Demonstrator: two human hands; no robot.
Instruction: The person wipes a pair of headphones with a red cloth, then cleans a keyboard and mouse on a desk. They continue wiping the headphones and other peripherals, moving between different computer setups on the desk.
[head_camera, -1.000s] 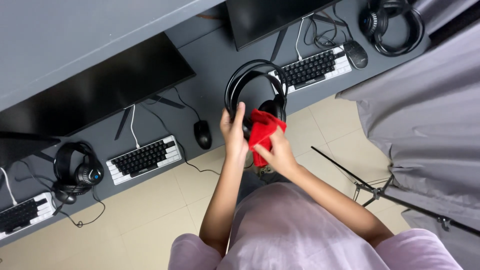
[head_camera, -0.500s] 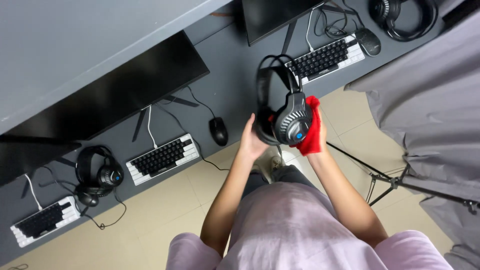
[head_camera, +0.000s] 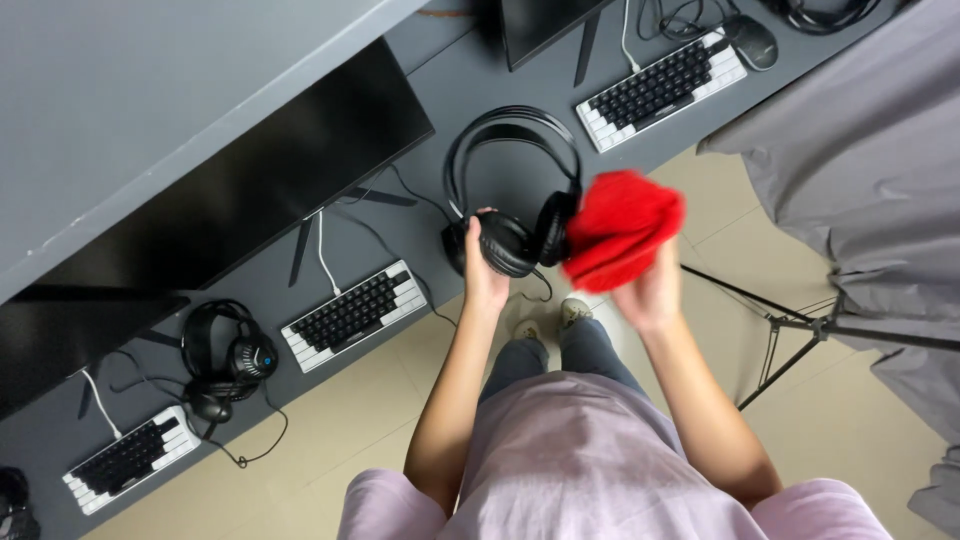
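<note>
Far left of the desk (head_camera: 250, 255): a white-edged keyboard (head_camera: 125, 458), then a spare black headset (head_camera: 222, 355) lying beside a second keyboard (head_camera: 352, 312), both under a dark monitor (head_camera: 290, 165). None of that is touched. Centre: left hand (head_camera: 484, 275) is closed around the lower ear cup of the black headphones (head_camera: 512, 185), fingers wrapped over it, holding the set up in the air over the desk edge, headband arching away from the person. Compared with half a second ago the headphones have turned; the ear-cup face that was pointing at the camera now sits edge-on, second cup toward the cloth. Right of that: right hand (head_camera: 652, 290) grips a bunched red cloth (head_camera: 622, 228), which is motion-blurred. A second ago the cloth was pressed onto the cup, half a second ago tucked behind it; now it sits just beside the right cup, touching or barely off it, can't tell through the blur. Reads as wiping going cup by cup, the cloth now at the other cup. Further right: third keyboard (head_camera: 662, 88) and a mouse (head_camera: 751, 42) on the desk, grey fabric drape (head_camera: 860, 180) and a tripod leg (head_camera: 790, 340) on the floor side.
</note>
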